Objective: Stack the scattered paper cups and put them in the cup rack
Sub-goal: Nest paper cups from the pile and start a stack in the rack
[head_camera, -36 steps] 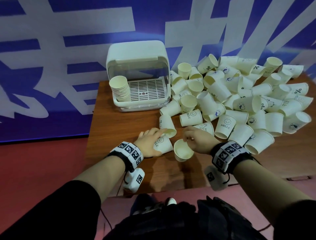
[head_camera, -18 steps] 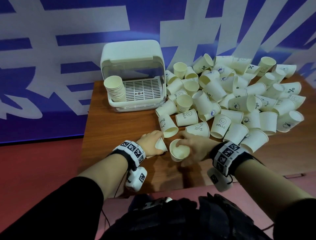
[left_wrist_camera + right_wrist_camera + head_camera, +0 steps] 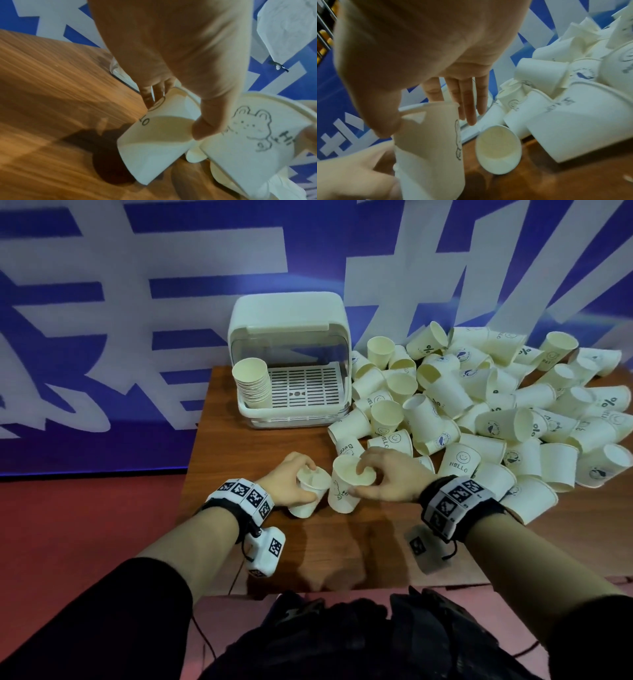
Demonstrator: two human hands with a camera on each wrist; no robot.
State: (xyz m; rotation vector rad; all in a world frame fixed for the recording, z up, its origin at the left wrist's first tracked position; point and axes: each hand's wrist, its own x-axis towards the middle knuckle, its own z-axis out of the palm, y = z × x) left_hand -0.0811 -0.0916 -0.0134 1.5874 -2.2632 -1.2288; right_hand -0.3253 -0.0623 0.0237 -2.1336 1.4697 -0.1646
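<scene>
My left hand [image 3: 291,484] grips a white HELLO paper cup [image 3: 308,494] by its rim, tilted above the table; the left wrist view shows the same cup [image 3: 154,138] under my thumb. My right hand [image 3: 383,474] pinches the rim of a bear-print cup [image 3: 346,487], thumb outside and a finger inside, right beside the left cup; this cup [image 3: 429,142] fills the right wrist view. Both cups are held mouth-up, side by side, touching. The white cup rack [image 3: 291,364] stands at the back with one cup stack [image 3: 251,381] in its left side.
A big heap of loose paper cups [image 3: 496,412] covers the right half of the wooden table [image 3: 239,460]. One cup [image 3: 498,148] lies on its side just right of my right hand. A blue and white banner wall [image 3: 137,302] stands behind.
Both hands lifted their cups off the table and turned them mouth-up, bringing them together side by side. The view shifted slightly.
</scene>
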